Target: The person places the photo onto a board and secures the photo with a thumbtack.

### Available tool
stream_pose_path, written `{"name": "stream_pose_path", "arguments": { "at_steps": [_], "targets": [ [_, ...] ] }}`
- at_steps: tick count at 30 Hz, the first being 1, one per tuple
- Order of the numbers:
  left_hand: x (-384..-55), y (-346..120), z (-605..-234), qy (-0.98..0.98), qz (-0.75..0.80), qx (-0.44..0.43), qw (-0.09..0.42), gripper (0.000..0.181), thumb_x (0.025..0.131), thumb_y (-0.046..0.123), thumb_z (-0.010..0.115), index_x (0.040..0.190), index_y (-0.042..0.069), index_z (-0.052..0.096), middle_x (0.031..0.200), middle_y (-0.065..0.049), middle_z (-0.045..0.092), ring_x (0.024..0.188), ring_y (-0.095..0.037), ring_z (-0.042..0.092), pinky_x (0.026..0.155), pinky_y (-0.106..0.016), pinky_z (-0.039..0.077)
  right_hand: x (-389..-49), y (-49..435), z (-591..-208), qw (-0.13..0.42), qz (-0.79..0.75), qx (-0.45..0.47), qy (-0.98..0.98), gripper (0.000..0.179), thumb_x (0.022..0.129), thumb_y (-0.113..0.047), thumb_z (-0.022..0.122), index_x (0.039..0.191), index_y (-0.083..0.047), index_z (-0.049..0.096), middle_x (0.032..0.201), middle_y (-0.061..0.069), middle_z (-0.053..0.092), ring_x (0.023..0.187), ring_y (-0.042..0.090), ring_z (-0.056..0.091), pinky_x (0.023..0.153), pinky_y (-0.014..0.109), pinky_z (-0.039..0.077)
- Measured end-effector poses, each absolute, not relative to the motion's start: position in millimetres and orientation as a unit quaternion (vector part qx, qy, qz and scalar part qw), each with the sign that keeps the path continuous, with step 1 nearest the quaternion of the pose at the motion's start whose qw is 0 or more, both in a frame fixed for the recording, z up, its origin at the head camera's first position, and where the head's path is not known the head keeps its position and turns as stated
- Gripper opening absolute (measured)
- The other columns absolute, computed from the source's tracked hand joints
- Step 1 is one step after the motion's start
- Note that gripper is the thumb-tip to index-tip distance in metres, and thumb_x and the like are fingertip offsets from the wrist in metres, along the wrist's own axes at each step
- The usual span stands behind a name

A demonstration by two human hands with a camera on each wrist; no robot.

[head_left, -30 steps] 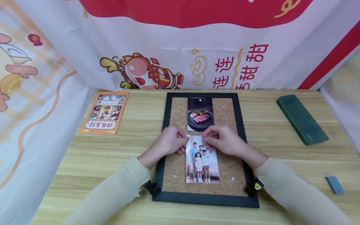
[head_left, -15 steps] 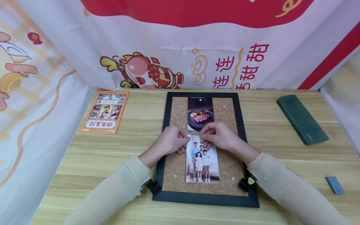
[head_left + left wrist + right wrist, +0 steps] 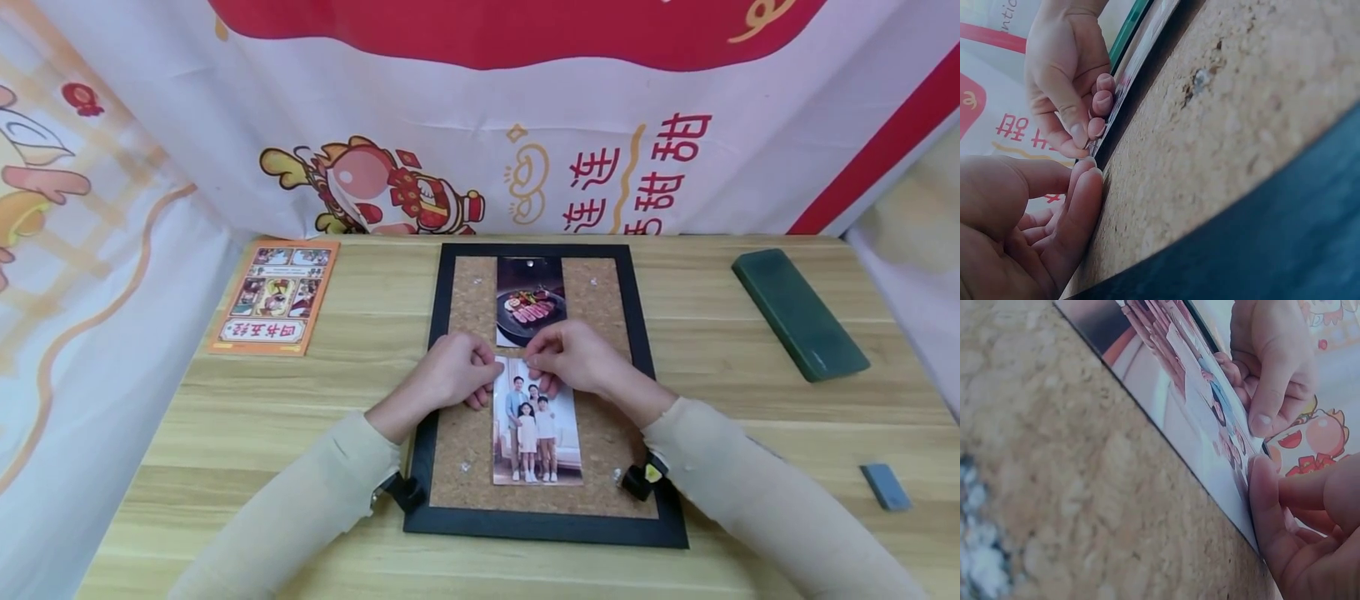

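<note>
A family photo [image 3: 536,433] lies on a black-framed corkboard [image 3: 465,417], just below a photo of a steak dish [image 3: 531,304] pinned at its top. My left hand [image 3: 459,371] pinches the family photo's upper left corner between thumb and forefinger. At the middle of that photo's top edge is my right hand [image 3: 573,358]. Its thumb and forefinger pinch a small clear pushpin [image 3: 1092,146], mostly hidden by the fingertips. In the right wrist view, the family photo [image 3: 1166,406] slants past both hands' fingertips.
Several clear pushpins, one of them [image 3: 465,467] at the lower left, are stuck in the cork around the photos. An orange booklet [image 3: 276,297] lies at the left. To the right are a dark green case [image 3: 801,315] and a small blue-grey block [image 3: 887,487].
My right hand has slid left along the family photo's top edge, from near its right corner to the middle. My left hand keeps its place at the left corner.
</note>
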State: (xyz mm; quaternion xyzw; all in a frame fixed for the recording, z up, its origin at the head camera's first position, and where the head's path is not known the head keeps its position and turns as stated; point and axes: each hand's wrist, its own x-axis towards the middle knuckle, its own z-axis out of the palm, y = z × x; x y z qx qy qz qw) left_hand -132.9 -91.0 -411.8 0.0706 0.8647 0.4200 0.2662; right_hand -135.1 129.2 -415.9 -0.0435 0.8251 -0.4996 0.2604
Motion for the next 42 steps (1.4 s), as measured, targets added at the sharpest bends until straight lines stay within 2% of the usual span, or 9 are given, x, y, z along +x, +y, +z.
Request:
{"name": "stream_pose_path", "arguments": {
  "at_steps": [8, 15, 31, 42],
  "targets": [
    [-132.5, -91.3, -412.3, 0.868, 0.418, 0.077, 0.258, 0.013, 0.105, 0.013, 0.07, 0.096, 0.004, 0.072, 0.071, -0.006, 0.074, 0.051, -0.013, 0.068, 0.052, -0.03, 0.061, -136.8, 122.4, -411.3, 0.268, -0.48, -0.036, 0.835, 0.01, 0.106, -0.002, 0.065, 0.104, 0.001, 0.074, 0.081, 0.011, 0.071, 0.061, 0.016, 0.067, 0.057, 0.031, 0.061],
    [-132.7, -91.0, -412.7, 0.867, 0.417, 0.08, 0.263, 0.013, 0.106, 0.014, 0.069, 0.096, 0.005, 0.072, 0.071, -0.006, 0.074, 0.052, -0.013, 0.068, 0.052, -0.03, 0.061, -137.8, 124.9, -409.2, 0.271, -0.458, -0.05, 0.845, 0.012, 0.107, -0.002, 0.062, 0.107, 0.0, 0.074, 0.077, 0.01, 0.067, 0.057, 0.018, 0.063, 0.053, 0.032, 0.059],
    [-135.0, -91.4, -414.6, 0.865, 0.416, 0.077, 0.271, 0.013, 0.105, 0.014, 0.07, 0.098, 0.004, 0.072, 0.075, -0.007, 0.074, 0.053, -0.014, 0.069, 0.053, -0.03, 0.062, -141.3, 120.0, -409.3, 0.285, -0.438, -0.043, 0.851, 0.007, 0.107, -0.003, 0.061, 0.104, -0.001, 0.067, 0.074, 0.009, 0.066, 0.053, 0.017, 0.061, 0.049, 0.031, 0.056],
    [-135.2, -92.6, -415.2, 0.866, 0.414, 0.083, 0.267, 0.013, 0.106, 0.015, 0.07, 0.097, 0.004, 0.072, 0.074, -0.006, 0.073, 0.052, -0.013, 0.068, 0.051, -0.03, 0.061, -141.6, 122.0, -409.7, 0.289, -0.421, -0.042, 0.859, 0.007, 0.108, -0.006, 0.062, 0.106, -0.002, 0.067, 0.072, 0.009, 0.066, 0.05, 0.017, 0.061, 0.048, 0.031, 0.055]
  ]
}}
